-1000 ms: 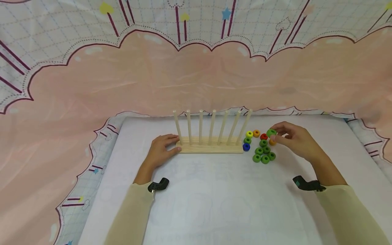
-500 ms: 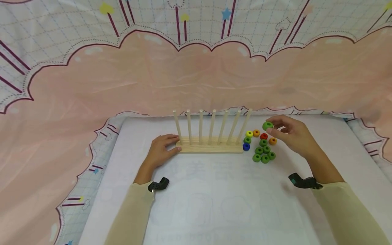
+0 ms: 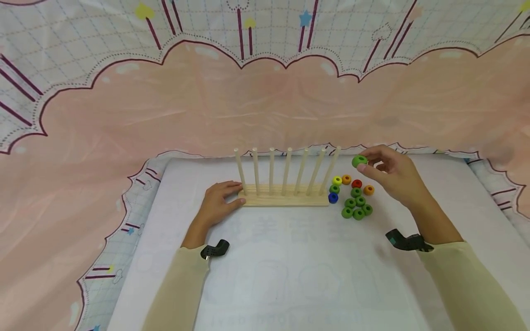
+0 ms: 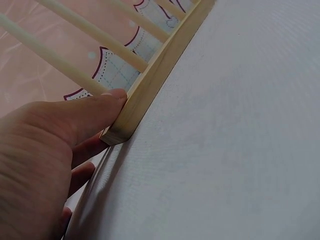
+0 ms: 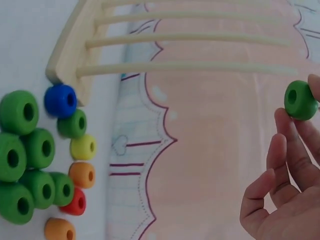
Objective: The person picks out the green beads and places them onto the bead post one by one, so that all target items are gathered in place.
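Observation:
A wooden peg stand with a row of bare upright pegs stands on the white table. My left hand holds its left end; in the left wrist view the thumb lies on the base and the fingers reach round the end. My right hand pinches a green bead between thumb and fingertips, raised to the right of the rightmost peg, near its tip height. In the right wrist view the held bead shows its hole, facing the pegs.
Loose beads lie right of the stand: a blue bead by its corner, a yellow bead, a red bead, two orange beads and several green beads. A patterned pink cloth hangs behind the table.
My right hand has lifted the green bead up and to the left, away from the loose beads, uncovering an orange one. The left hand and the stand have stayed in place.

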Demonstrator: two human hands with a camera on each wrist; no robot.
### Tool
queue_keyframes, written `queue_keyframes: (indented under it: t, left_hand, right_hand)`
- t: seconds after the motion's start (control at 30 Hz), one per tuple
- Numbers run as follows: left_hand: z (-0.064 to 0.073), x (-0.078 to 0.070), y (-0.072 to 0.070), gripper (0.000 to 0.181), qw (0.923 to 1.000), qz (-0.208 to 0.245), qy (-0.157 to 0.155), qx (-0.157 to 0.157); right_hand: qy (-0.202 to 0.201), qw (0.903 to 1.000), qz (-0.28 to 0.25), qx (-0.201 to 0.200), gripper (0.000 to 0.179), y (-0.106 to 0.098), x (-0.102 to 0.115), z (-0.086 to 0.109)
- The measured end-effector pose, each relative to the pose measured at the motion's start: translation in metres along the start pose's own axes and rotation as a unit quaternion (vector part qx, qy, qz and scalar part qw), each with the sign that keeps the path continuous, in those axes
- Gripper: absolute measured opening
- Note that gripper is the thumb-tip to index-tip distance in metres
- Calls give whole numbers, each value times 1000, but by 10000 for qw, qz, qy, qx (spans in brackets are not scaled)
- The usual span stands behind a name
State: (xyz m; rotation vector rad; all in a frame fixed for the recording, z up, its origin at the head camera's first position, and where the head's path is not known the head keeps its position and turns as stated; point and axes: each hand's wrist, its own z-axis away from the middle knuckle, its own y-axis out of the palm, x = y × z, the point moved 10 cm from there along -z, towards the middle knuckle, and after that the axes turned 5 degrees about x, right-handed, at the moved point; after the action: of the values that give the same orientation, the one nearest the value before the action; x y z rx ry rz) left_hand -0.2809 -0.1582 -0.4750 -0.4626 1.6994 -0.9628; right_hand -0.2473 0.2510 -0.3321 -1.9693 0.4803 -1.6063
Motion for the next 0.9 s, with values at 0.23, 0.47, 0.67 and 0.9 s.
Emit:
queue_keyframes:
  t: [0.23, 0.47, 0.67, 0.9]
  left_hand:
    - [-1, -1, 0, 49, 10000, 14, 66, -27]
    - [-1, -2, -2, 48, 9999, 27, 80, -86]
    - [-1, -1, -2, 48, 9999, 53, 65, -78]
    - [-1, 0, -2, 48, 9998, 46, 128, -112]
  right_hand:
    - [-355, 9984, -277, -352, 31, -7, 21, -3]
    - [-847, 9921, -812, -454, 27, -3, 43, -8]
    - [-1007, 9884, -972, -592, 27, 1, 52, -13]
    - [-1106, 9847, -1204, -610, 26, 8, 59, -23]
